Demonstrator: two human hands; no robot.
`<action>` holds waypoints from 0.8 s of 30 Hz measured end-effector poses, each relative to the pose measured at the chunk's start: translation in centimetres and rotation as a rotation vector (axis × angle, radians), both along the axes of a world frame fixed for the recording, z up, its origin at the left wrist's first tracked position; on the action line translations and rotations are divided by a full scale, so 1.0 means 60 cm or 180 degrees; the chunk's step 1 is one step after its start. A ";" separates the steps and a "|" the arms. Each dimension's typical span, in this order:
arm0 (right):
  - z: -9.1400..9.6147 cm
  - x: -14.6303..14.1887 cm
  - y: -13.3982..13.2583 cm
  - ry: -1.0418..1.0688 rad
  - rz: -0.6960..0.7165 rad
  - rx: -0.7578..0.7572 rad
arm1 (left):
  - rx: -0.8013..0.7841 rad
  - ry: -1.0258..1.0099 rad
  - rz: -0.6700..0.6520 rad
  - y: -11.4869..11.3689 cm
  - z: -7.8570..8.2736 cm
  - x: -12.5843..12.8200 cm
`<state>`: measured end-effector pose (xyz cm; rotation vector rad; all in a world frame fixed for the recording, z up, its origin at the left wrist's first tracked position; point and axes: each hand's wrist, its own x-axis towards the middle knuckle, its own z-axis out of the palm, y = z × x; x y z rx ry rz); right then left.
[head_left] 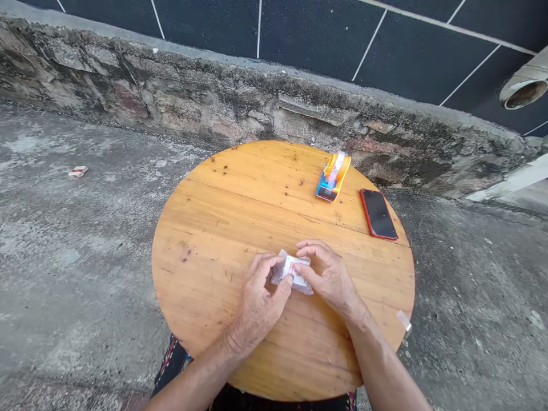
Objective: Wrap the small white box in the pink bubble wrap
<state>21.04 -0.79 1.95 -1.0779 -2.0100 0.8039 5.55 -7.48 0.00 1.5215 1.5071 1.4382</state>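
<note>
Both hands meet near the middle of a round wooden table (222,228). A small white packet wrapped in clear plastic (295,273) lies between them on the tabletop. My left hand (259,299) pinches its left side with curled fingers and thumb. My right hand (327,274) grips its right side, fingers folded over the top. Part of the packet is hidden under the fingers.
An orange and blue tape dispenser (333,176) stands at the table's far side, with a red phone (378,213) lying face up to its right. A strip of clear tape (404,322) hangs off the right rim. A rough stone kerb (214,97) and concrete floor surround the table.
</note>
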 end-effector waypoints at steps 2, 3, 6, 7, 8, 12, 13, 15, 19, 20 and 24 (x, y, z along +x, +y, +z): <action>0.002 -0.001 0.000 -0.0022 -0.0015 -0.0001 | 0.0002 -0.0011 0.0017 0.000 0.000 0.000; 0.003 -0.002 0.000 -0.0023 -0.0032 -0.0001 | -0.0007 -0.0013 0.0019 0.000 0.000 0.000; 0.008 -0.005 -0.001 0.0011 -0.0081 -0.0013 | -0.0076 0.0008 0.0003 -0.001 -0.001 -0.001; 0.010 -0.006 -0.002 0.0022 -0.0085 -0.0030 | -0.0099 0.0021 -0.0001 -0.001 -0.001 -0.001; 0.010 -0.007 -0.002 0.0031 -0.0087 -0.0053 | -0.0114 0.0033 -0.0002 0.000 -0.002 -0.001; 0.011 -0.009 -0.002 0.0126 -0.0112 -0.0147 | -0.0099 0.0054 0.0004 0.000 -0.005 0.000; 0.011 -0.010 -0.002 0.0158 -0.0116 -0.0169 | -0.0091 0.0051 0.0009 0.000 -0.005 0.001; 0.011 -0.011 -0.002 0.0212 -0.0128 -0.0214 | -0.0077 0.0044 0.0014 0.000 -0.006 0.001; 0.012 -0.014 -0.002 0.0307 -0.0193 -0.0327 | -0.0082 0.0058 -0.0005 -0.001 -0.007 0.001; 0.012 -0.014 -0.002 0.0334 -0.0206 -0.0350 | -0.0087 0.0060 -0.0009 -0.001 -0.007 0.001; 0.012 -0.014 -0.003 0.0386 -0.0217 -0.0404 | -0.0095 0.0064 -0.0025 -0.001 -0.006 0.001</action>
